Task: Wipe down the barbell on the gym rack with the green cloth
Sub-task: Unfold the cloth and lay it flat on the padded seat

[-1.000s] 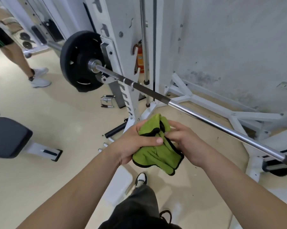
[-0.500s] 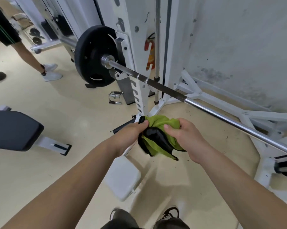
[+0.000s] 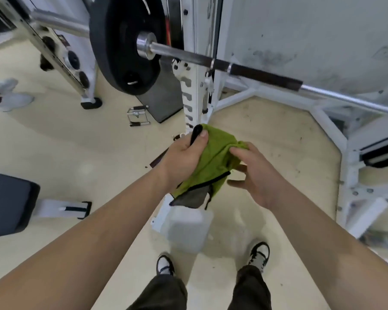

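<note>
Barbell [image 3: 264, 76], one; green cloth [image 3: 213, 159], one, gripped by left hand [image 3: 184, 157], touching right hand [image 3: 255, 175].

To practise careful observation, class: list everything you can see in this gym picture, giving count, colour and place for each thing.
barbell: 1, silver and dark, on the rack, across the top
weight plate: 1, black, on barbell's left end
rack: 1, white, behind the cloth
cloth: 1, green, black-edged, between both grips
bench: 1, dark, left edge
handle: 1, metal, black-ended, floor beside rack
shoes: 2, black-and-white, bottom
left grip: 1, holds cloth
right grip: 1, touches cloth's right edge
</note>
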